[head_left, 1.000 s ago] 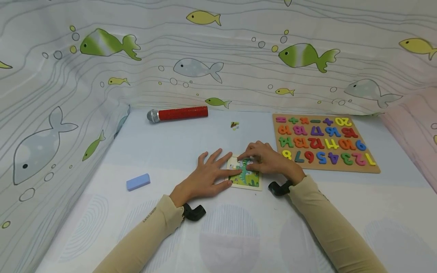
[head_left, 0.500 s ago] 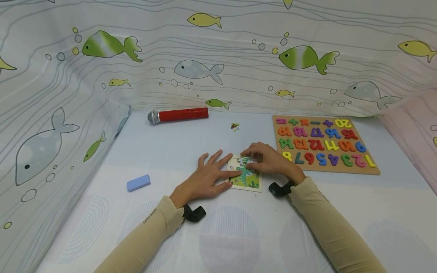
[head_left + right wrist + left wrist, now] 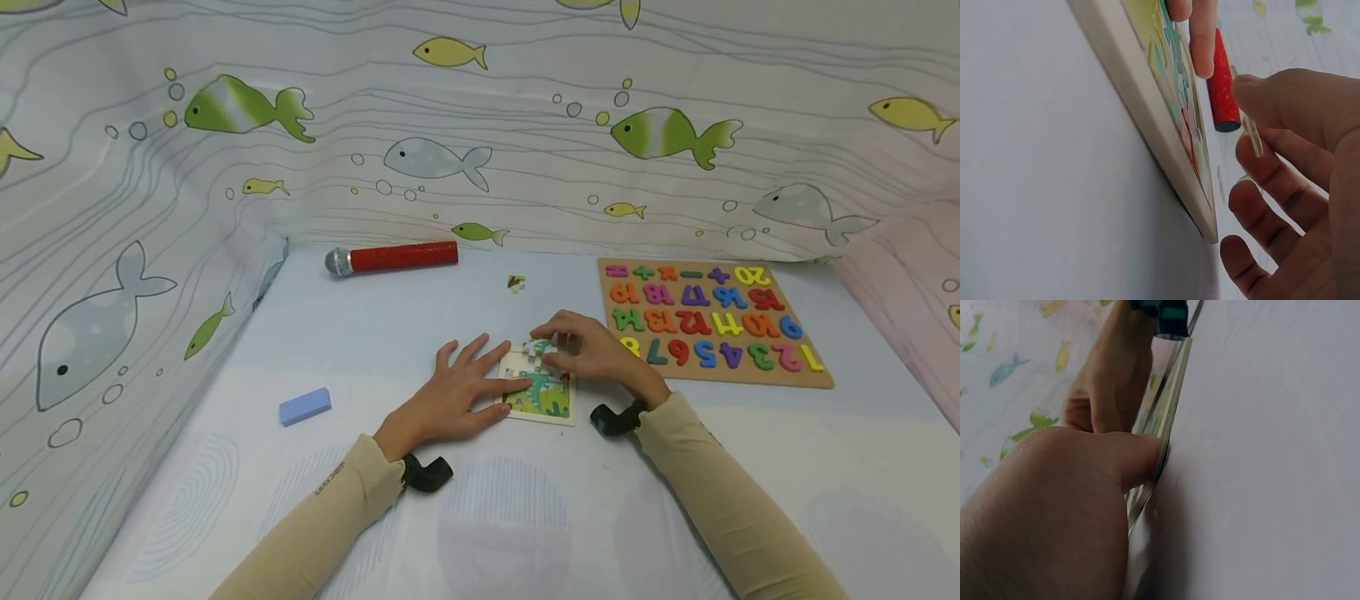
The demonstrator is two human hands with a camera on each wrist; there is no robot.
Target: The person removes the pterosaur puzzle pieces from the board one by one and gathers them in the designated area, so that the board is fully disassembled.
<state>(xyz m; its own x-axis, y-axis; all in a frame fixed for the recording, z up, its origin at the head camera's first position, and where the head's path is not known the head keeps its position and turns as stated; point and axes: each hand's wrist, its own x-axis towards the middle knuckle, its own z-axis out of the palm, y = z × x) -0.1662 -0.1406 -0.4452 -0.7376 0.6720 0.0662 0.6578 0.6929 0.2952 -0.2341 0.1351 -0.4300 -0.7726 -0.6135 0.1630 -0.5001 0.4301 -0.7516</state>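
Note:
In the head view a small jigsaw puzzle [image 3: 543, 402] with a green dinosaur picture and a pale frame lies mid-table. My left hand [image 3: 450, 402] is spread flat, index finger and thumb resting on its left side. The left wrist view shows that thumb [image 3: 1138, 459] at the frame's edge. Between the thumb and index finger of my right hand [image 3: 588, 346] is a puzzle piece [image 3: 537, 347], held over the puzzle's upper part. The right wrist view shows the puzzle piece [image 3: 1254, 136] edge-on, apart from the board; my other right fingers are loosely bent.
Behind the puzzle lies a loose puzzle piece [image 3: 516, 284]. A number board [image 3: 750, 379] stands close to my right hand. A red microphone [image 3: 403, 256] lies at the back left, a blue block [image 3: 304, 407] at the left. Fish-print cloth [image 3: 330, 208] rises behind the table.
My right hand has lifted the puzzle piece out of the puzzle's upper part, baring pale backing there. The left hand stays put. The head view has shifted slightly.

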